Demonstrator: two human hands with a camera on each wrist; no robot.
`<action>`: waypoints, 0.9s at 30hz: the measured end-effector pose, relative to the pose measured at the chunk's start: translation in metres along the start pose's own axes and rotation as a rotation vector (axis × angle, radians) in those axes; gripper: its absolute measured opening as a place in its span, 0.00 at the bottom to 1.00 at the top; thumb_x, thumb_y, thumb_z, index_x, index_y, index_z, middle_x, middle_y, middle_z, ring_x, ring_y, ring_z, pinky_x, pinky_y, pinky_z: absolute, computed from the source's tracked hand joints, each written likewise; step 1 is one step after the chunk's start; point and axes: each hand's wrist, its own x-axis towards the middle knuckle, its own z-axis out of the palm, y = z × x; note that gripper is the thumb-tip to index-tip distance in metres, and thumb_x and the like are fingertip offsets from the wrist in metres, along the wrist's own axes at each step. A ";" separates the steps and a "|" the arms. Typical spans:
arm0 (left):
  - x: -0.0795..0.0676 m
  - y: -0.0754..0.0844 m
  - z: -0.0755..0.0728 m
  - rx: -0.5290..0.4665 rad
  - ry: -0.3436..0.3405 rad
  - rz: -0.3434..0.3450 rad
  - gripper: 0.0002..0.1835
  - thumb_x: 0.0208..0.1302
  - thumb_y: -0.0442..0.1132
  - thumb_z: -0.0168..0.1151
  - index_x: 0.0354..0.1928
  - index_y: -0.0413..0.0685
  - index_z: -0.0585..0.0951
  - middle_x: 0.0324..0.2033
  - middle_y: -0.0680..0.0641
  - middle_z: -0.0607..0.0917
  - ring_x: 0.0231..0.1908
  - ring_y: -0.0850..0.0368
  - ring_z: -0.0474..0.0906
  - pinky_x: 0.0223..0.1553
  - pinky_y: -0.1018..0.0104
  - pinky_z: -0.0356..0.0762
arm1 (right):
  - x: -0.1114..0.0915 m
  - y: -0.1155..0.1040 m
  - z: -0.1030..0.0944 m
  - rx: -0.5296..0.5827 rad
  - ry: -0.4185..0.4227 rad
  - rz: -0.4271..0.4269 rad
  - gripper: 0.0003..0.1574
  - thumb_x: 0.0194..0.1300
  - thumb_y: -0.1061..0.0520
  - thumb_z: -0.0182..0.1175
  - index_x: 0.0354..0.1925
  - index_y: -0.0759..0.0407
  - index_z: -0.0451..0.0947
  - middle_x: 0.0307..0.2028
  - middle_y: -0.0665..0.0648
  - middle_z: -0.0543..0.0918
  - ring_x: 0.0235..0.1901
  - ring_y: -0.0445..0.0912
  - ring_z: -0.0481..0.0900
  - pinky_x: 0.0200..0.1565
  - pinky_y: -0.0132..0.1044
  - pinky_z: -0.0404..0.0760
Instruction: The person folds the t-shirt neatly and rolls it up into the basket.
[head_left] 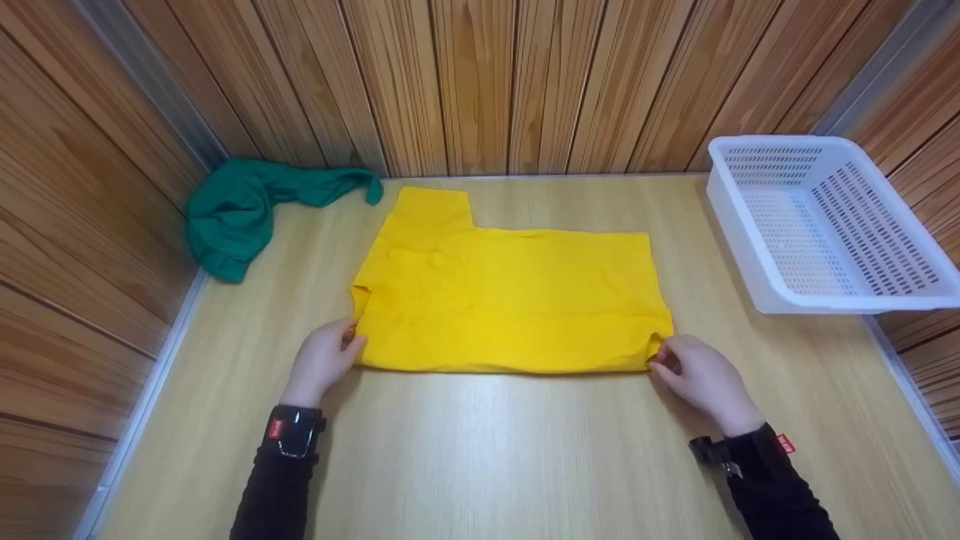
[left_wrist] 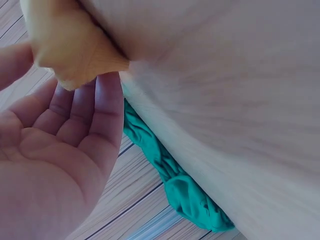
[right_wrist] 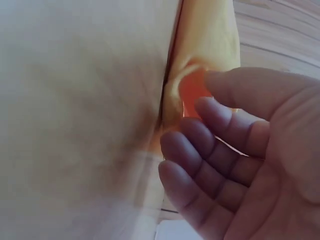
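A yellow T-shirt (head_left: pixel 510 300), folded over on itself, lies flat on the table with a sleeve (head_left: pixel 435 210) sticking out at its far left. My left hand (head_left: pixel 322 360) pinches its near left corner; in the left wrist view the yellow cloth (left_wrist: pixel 75 45) sits between thumb and fingers. At the near right corner, my right hand (head_left: pixel 705 379) pinches the hem, where the cloth bulges into a small open fold (right_wrist: pixel 195 92). Along the near edge, the fabric runs almost straight from one hand to the other.
A crumpled green cloth (head_left: pixel 232 214) lies at the back left against the wall. At the back right stands a white perforated plastic basket (head_left: pixel 739 225). Wood-panelled walls (head_left: pixel 480 90) border the light wooden table (head_left: pixel 480 457) at the back and sides.
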 end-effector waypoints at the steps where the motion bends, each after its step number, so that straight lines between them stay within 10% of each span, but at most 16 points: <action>1: -0.002 0.000 0.000 0.006 0.000 0.009 0.22 0.71 0.41 0.59 0.60 0.34 0.76 0.47 0.37 0.83 0.46 0.42 0.77 0.55 0.44 0.72 | 0.000 -0.001 0.001 -0.013 0.000 -0.002 0.10 0.58 0.59 0.70 0.31 0.58 0.76 0.29 0.53 0.77 0.29 0.47 0.76 0.33 0.44 0.75; 27: -0.028 -0.011 -0.004 0.102 -0.083 -0.036 0.28 0.67 0.36 0.63 0.64 0.28 0.70 0.58 0.28 0.76 0.60 0.32 0.70 0.61 0.38 0.64 | -0.011 0.011 -0.013 -0.112 -0.208 0.121 0.06 0.55 0.60 0.62 0.34 0.60 0.77 0.25 0.52 0.71 0.25 0.48 0.68 0.29 0.43 0.66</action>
